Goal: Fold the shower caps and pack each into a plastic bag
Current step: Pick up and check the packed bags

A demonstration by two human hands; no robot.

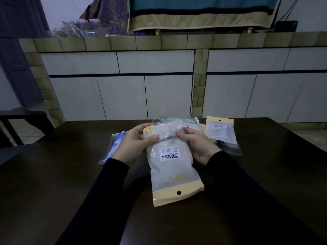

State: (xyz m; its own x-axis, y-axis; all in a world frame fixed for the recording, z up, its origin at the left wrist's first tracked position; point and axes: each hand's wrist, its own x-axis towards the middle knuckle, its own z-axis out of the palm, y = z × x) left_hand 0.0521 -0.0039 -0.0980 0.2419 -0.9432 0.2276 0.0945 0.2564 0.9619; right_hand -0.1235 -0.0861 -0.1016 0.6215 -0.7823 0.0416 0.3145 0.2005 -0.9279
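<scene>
A frosted plastic bag (172, 167) with yellow ends, a barcode label and a punched hole is held above the dark table (53, 174), its hole end toward me. It looks filled with a pale folded shower cap. My left hand (136, 144) grips the bag's far left corner, thumb on top. My right hand (198, 144) pinches the far edge from the right. Both hands work at the bag's folded-over flap.
A second yellow-topped bag (221, 129) lies at the right behind my right hand. A clear bag with a blue-patterned item (115, 145) lies left, under my left wrist. More packets (177, 120) are piled at the table's far edge. White cabinets stand beyond.
</scene>
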